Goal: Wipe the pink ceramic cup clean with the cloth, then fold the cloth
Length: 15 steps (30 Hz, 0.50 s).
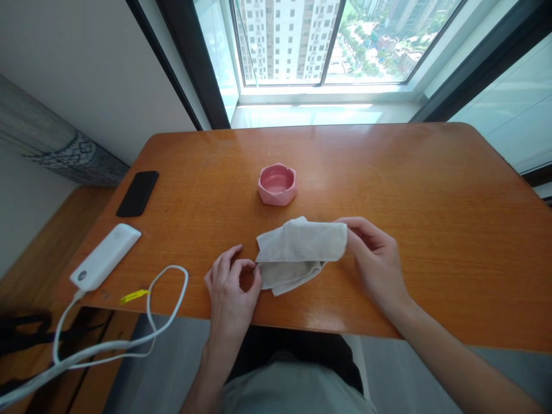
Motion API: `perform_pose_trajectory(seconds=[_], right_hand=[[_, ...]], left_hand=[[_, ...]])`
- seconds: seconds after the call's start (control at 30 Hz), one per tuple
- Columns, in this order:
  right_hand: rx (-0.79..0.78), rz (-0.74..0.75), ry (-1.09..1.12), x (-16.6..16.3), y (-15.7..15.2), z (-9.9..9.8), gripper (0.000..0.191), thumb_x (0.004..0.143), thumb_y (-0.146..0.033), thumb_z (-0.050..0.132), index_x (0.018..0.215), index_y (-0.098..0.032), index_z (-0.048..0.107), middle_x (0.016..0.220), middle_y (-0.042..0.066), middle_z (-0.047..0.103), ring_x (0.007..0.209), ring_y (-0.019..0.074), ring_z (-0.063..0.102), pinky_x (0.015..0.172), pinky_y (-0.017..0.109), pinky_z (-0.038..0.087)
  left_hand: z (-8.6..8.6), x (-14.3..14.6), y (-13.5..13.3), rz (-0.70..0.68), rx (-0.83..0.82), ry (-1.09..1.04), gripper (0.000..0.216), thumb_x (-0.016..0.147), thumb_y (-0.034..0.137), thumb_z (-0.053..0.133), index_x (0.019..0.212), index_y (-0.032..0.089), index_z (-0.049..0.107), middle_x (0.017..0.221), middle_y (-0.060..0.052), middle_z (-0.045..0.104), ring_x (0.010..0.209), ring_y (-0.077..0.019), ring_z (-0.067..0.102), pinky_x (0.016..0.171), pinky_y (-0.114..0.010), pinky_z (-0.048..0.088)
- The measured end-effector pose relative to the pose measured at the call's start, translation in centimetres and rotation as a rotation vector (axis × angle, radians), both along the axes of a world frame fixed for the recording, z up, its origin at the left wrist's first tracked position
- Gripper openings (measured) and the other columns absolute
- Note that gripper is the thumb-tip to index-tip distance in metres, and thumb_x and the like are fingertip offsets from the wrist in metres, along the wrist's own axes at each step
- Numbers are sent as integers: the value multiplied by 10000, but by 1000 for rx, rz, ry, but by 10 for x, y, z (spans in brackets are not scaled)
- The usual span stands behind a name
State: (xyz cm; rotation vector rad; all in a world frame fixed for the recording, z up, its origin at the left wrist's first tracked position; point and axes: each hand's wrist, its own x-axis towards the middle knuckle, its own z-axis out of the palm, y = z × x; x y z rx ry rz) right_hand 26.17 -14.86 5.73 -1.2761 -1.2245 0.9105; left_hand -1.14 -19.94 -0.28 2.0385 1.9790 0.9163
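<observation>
A whitish cloth (302,242), loosely folded, lies between my hands near the table's front edge. My right hand (374,259) pinches its upper right corner between thumb and fingers. At the cloth's lower left edge, my left hand (235,279) has thumb and index finger pressed together on the fabric, the other fingers curled above the tabletop. Just beyond the cloth stands a pink ashtray (277,198), many-sided with a round hollow, apart from both hands.
On the left of the wooden table (414,190) lie a black phone (138,194) and a white power bank (106,257). A white cable (172,313) with a yellow tag (134,296) loops over the front left edge. A window (328,46) is behind the table.
</observation>
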Motion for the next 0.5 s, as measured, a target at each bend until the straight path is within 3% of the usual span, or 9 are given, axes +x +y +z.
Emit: perform_pose_trajectory(seconds=[0.1, 0.23, 0.4, 0.5], right_hand=[[-1, -47, -9, 9, -7, 1, 87, 1001, -425, 812, 1021, -364, 871, 990, 12, 841, 871, 228, 786, 736, 354, 666], [69, -112, -49, 19, -20, 7, 73, 994, -409, 822, 1012, -356, 869, 983, 32, 825, 870, 246, 770, 728, 390, 644], [163, -120, -11, 29, -34, 22, 65, 1019, -298, 801, 1036, -302, 864, 967, 13, 809, 871, 180, 719, 736, 305, 556], [236, -111, -43, 31, -46, 35, 100, 1020, -253, 795, 1037, -317, 869, 950, 8, 800, 865, 180, 709, 708, 304, 538]], left_hand=[[9, -7, 2, -3, 18, -77, 66, 1055, 326, 679, 1028, 270, 701, 1364, -92, 770, 1291, -373, 711, 1073, -587, 507], [26, -14, 0, 41, 70, -254, 86, 1073, 365, 703, 1107, 291, 728, 1069, -9, 803, 1008, -244, 758, 928, -407, 591], [52, -14, -1, -18, 348, -476, 105, 1020, 170, 766, 1104, 229, 746, 1026, 2, 786, 968, -154, 771, 889, -273, 633], [66, -19, -4, -121, 499, -527, 166, 952, 95, 803, 1052, 207, 731, 977, -8, 788, 932, -166, 783, 854, -302, 668]])
